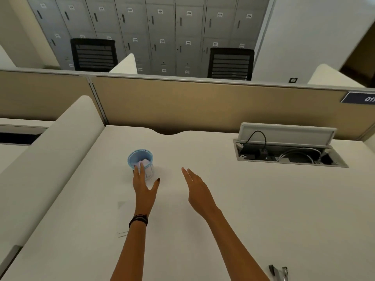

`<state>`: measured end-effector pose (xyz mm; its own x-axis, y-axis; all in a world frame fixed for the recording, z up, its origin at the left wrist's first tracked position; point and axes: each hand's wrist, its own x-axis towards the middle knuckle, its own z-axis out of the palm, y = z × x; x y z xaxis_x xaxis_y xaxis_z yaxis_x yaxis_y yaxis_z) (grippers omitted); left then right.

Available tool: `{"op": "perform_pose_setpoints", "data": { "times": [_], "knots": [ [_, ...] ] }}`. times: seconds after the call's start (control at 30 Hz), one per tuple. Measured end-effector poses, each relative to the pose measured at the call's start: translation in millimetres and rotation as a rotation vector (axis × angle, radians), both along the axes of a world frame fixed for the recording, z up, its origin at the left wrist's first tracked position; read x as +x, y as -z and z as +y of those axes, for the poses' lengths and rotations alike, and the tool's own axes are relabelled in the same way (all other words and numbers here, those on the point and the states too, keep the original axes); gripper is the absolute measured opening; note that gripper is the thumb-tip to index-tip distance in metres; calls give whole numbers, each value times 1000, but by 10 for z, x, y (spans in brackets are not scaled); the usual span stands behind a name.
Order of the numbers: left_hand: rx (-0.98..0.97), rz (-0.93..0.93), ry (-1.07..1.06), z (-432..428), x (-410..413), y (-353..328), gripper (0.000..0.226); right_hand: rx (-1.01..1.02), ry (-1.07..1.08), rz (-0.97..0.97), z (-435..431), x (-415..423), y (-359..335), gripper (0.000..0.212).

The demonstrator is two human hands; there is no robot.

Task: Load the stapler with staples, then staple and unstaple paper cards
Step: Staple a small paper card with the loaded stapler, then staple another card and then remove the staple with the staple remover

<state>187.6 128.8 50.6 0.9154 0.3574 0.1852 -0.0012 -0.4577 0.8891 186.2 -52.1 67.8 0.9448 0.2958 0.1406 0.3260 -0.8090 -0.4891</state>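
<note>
A light blue mesh cup [140, 158] stands on the white desk [243, 209], with white and lilac folded paper inside it. My left hand [144, 186] reaches up to the cup's near side, fingers spread, fingertips touching its wall and thumb held apart. My right hand [195, 187] hovers flat and open to the right of the cup, holding nothing. A dark metal stapler [278, 273] lies at the bottom right edge of the view, partly cut off. A white paper card [123, 220] lies flat on the desk beside my left wrist.
An open cable hatch [288, 151] with wires sits at the desk's back right. A beige partition [203, 102] closes the far edge, and a white side divider [50, 159] runs along the left. Black chairs and grey lockers stand beyond.
</note>
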Motion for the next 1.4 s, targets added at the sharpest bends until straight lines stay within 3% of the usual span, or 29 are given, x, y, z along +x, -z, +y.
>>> {"op": "perform_pose_setpoints", "data": {
  "times": [0.07, 0.2, 0.33, 0.53, 0.9, 1.0, 1.07, 1.2, 1.4],
  "knots": [
    [-12, -15, 53, -306, -275, 50, 74, -31, 49, 3, -323, -189, 79, 77],
    [-184, 161, 220, -817, -779, 254, 66, -24, 218, 99, -889, -607, 187, 75],
    [-336, 249, 247, -1136, -1184, 366, 58, -112, 405, 186, -1368, -995, 344, 72],
    [-248, 319, 252, -1456, -1534, 450, 51, -279, 561, 338, -1820, -1457, 377, 64],
    [-71, 283, 362, -1889, -2014, 569, 48, -155, 693, 463, -2030, -1980, 367, 69],
    [-62, 267, 386, -2018, -2162, 567, 56, -152, 692, 507, -2040, -2129, 407, 74],
    [-16, 262, 466, -2115, -2247, 589, 72, -155, 693, 496, -2023, -2191, 435, 71],
    [335, 226, 643, -2374, -2422, 759, 109, -163, 711, 430, -2012, -2254, 444, 68],
    [424, 293, 622, -2510, -2382, 725, 118, -9, 761, 383, -2067, -2327, 420, 69]
  ]
}}
